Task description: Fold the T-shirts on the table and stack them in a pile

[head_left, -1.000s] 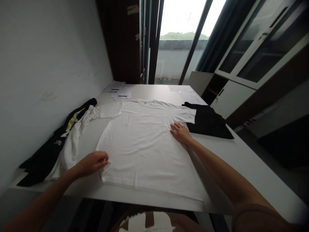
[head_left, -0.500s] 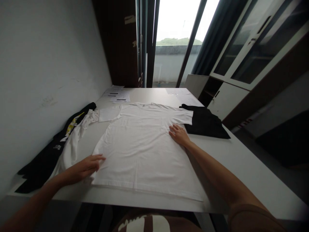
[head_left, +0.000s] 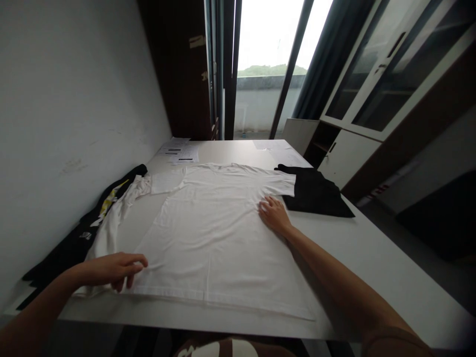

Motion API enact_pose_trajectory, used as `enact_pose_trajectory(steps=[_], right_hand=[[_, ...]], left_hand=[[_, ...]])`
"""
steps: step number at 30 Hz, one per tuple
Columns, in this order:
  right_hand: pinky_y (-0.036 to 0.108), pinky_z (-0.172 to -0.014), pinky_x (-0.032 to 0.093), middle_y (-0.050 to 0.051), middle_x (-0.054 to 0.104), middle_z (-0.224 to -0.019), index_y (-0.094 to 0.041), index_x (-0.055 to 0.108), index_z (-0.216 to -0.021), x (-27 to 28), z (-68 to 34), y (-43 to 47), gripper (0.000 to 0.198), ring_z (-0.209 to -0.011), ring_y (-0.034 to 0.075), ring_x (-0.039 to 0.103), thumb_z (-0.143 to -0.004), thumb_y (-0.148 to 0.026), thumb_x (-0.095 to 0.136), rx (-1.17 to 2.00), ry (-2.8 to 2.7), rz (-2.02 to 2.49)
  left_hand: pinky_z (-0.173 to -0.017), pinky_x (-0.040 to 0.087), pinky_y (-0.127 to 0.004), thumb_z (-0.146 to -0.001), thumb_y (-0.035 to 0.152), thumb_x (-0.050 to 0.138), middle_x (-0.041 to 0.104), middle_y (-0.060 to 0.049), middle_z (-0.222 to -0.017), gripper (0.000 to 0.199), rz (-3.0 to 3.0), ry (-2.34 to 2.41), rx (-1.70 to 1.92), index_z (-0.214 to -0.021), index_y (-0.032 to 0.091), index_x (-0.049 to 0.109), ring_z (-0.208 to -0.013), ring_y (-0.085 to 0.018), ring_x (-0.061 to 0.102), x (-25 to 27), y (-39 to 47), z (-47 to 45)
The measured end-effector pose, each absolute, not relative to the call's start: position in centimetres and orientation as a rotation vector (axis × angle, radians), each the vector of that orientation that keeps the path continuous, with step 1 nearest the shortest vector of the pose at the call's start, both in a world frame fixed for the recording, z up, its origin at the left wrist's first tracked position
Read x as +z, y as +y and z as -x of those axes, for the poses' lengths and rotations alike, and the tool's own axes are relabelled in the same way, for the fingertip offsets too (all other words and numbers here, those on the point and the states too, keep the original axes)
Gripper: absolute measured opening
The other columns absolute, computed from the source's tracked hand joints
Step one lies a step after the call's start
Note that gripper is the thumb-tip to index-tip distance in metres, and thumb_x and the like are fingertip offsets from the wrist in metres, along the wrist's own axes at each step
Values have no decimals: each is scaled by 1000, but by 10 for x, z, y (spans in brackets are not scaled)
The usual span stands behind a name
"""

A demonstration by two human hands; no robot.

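A white short-sleeved T-shirt (head_left: pixel 208 223) lies spread on the white table, its neckline at the far side and its hem toward me. Folds and creases run across its body. My right hand (head_left: pixel 273 213) rests on the shirt's right side below the sleeve, palm down with fingers out. Near the lower left corner, my left hand (head_left: pixel 111 270) is bent over the shirt's edge. Its fingers are curved and apart, with the tips at the fabric.
Black garments with a yellow print (head_left: pixel 85 228) and a crumpled white garment (head_left: pixel 111 228) lie along the left wall. A folded black garment (head_left: pixel 316 193) sits right of the shirt, partly under its sleeve. Papers (head_left: pixel 182 151) lie at the table's (head_left: pixel 372 267) far end.
My left hand has moved left and toward me, and the shirt's lower left side now reaches farther out to the left. The right hand stays nearly in place on the shirt.
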State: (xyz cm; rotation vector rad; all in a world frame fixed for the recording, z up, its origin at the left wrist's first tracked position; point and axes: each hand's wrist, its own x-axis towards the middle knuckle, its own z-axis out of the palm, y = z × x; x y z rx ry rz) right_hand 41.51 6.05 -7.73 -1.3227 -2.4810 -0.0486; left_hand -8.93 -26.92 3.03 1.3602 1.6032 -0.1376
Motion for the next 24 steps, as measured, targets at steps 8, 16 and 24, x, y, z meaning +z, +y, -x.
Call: enact_pose_trajectory(steps=[8, 16, 24], right_hand=[[56, -124, 23, 10, 38, -163, -27, 48, -154, -60, -396, -65, 56, -152, 30, 33, -102, -49, 50, 372, -2827, 551], [54, -127, 15, 9, 24, -168, -29, 36, -161, -34, -453, -125, 63, -156, 30, 22, -103, -50, 51, 577, -2944, 449], [53, -125, 24, 11, 36, -164, -26, 43, -157, -25, -495, -140, 55, -153, 28, 31, -104, -40, 51, 546, -2908, 505]], left_hand=[[-120, 33, -41, -103, 52, 41, 54, -11, -151, 49, -2246, 1639, 160, -136, 23, 62, -142, -26, 46, 3, -150, 14], [-124, 22, -52, -104, 52, 40, 27, -12, -168, 61, -2389, 1865, 116, -158, 24, 41, -156, -31, 23, -83, -37, -25], [-122, 19, -55, -106, 52, 29, 25, -12, -169, 62, -2168, 2328, 91, -161, 24, 36, -155, -32, 23, -109, 9, 32]])
